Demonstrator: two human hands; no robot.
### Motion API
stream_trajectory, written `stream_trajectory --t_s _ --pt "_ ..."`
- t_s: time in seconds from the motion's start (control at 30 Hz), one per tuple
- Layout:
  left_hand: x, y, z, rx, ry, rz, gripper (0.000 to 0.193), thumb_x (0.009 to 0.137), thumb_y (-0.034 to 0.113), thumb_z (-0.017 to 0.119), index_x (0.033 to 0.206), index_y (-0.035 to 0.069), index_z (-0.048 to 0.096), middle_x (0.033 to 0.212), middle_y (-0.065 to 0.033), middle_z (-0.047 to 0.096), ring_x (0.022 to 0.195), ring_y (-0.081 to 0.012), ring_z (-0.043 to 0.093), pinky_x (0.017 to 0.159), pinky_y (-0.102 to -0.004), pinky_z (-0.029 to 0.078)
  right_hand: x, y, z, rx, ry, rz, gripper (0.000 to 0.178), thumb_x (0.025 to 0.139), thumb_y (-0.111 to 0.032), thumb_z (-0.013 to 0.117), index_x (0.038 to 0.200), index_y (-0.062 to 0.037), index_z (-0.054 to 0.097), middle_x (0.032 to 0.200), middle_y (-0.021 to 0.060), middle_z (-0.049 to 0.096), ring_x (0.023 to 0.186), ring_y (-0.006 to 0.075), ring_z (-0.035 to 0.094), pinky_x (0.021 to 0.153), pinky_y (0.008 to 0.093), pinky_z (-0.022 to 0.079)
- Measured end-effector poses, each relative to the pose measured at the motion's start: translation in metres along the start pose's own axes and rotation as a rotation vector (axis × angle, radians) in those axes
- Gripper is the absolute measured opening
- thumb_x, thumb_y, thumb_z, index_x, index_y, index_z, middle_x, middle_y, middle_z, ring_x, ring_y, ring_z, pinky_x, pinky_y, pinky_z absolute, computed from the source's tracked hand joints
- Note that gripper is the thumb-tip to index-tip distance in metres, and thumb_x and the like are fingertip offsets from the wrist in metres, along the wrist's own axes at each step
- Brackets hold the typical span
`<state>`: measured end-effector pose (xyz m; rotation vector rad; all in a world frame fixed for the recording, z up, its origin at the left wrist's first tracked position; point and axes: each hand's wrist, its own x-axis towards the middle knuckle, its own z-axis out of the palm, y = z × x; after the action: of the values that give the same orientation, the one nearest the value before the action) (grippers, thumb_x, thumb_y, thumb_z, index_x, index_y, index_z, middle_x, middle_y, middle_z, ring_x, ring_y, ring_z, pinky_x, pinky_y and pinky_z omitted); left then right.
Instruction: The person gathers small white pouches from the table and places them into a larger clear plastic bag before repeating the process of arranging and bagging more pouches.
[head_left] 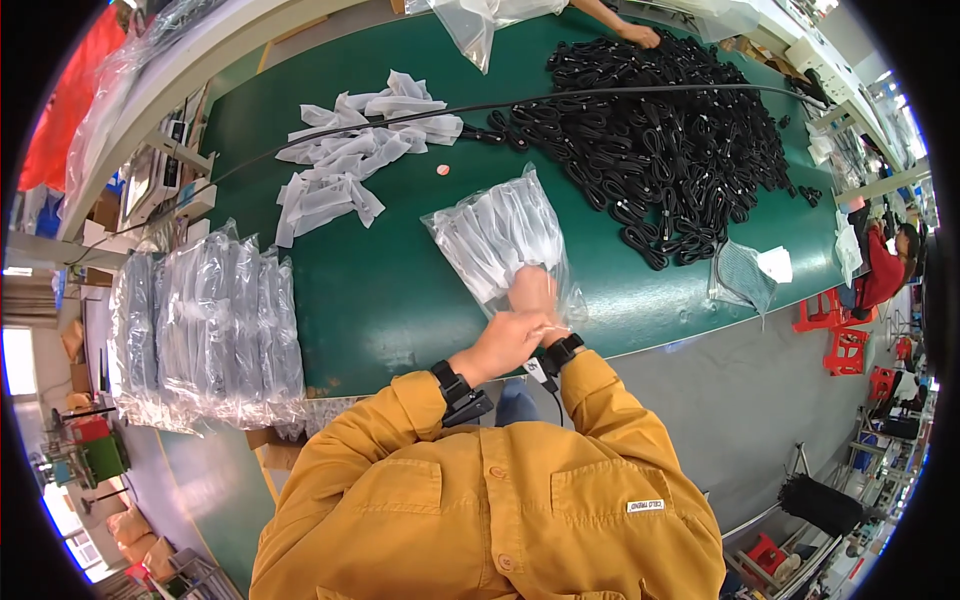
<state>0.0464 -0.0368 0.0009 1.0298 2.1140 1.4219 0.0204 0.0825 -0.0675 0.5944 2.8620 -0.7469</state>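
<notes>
On the green table before me lies a clear plastic bag (545, 205) filled with a row of white, frosted packets (495, 235). Its mouth is turned toward me. My left hand (505, 342) is closed on the film at the mouth. My right hand (533, 290) reaches into the bag, against the near ends of the packets; its fingertips are hidden there. Beyond the bag to the left lie several loose frosted pouches (345, 150). A large heap of coiled black cables (660, 140) spreads to the right.
Filled clear bags (215, 320) stand side by side at the table's left end. A long black cable (420, 118) crosses above the table. Another person's hand (640, 36) is at the heap's far edge. A grey mesh piece (743, 275) lies at the right. Red stools (845, 350) stand beyond.
</notes>
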Motion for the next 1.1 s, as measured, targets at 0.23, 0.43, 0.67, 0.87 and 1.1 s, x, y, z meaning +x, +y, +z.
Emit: stream_trajectory --t_s 0.23,0.43,0.67,0.87,1.1 --pt "-0.004 0.0 -0.003 0.008 0.125 0.17 0.009 0.086 0.008 0.064 0.094 0.005 0.066 0.081 -0.0151 0.065 0.07 -0.0338 0.063 0.062 -0.0356 0.05 0.016 0.0 0.017 0.149 0.329 -0.056 0.012 0.077 -0.012 0.059 0.074 -0.0033 0.067 0.073 0.0204 0.065 0.07 0.0412 0.064 0.062 0.0481 0.051" --pt "0.002 0.001 -0.029 0.002 0.19 0.152 0.008 0.086 0.008 0.063 0.093 0.005 0.064 0.081 -0.0148 0.064 0.069 -0.0324 0.062 0.06 -0.0353 0.049 -0.011 0.001 -0.004 0.156 0.07 -0.678 0.017 0.081 -0.021 0.059 0.075 -0.0057 0.066 0.074 0.0183 0.065 0.069 0.0387 0.063 0.06 0.0486 0.051" --pt "-0.014 0.006 -0.015 -0.111 0.201 -0.105 0.006 0.087 0.006 0.063 0.092 0.003 0.066 0.076 -0.0123 0.063 0.06 -0.0195 0.058 0.056 -0.0298 0.046 0.01 -0.041 0.024 0.127 0.117 -0.367 0.026 0.082 -0.027 0.06 0.072 -0.0046 0.067 0.073 0.0197 0.064 0.068 0.0386 0.063 0.058 0.0474 0.051" --pt "-0.018 -0.001 -0.026 -0.104 0.181 -0.118 0.006 0.089 0.009 0.064 0.091 0.003 0.066 0.071 -0.0105 0.061 0.058 -0.0137 0.053 0.055 -0.0275 0.044 0.028 -0.056 0.016 0.281 0.134 -0.281 0.025 0.08 -0.021 0.06 0.066 -0.0015 0.065 0.065 0.0206 0.062 0.063 0.0391 0.063 0.06 0.0476 0.05" --pt "-0.018 -0.003 -0.036 -0.119 0.137 -0.085 0.009 0.089 0.011 0.065 0.092 0.002 0.066 0.071 -0.0086 0.063 0.058 -0.0117 0.054 0.055 -0.0256 0.044 0.032 -0.014 0.026 0.288 0.172 -0.326 0.027 0.081 -0.021 0.059 0.065 -0.0014 0.067 0.061 0.0196 0.062 0.06 0.0375 0.064 0.059 0.0444 0.051"
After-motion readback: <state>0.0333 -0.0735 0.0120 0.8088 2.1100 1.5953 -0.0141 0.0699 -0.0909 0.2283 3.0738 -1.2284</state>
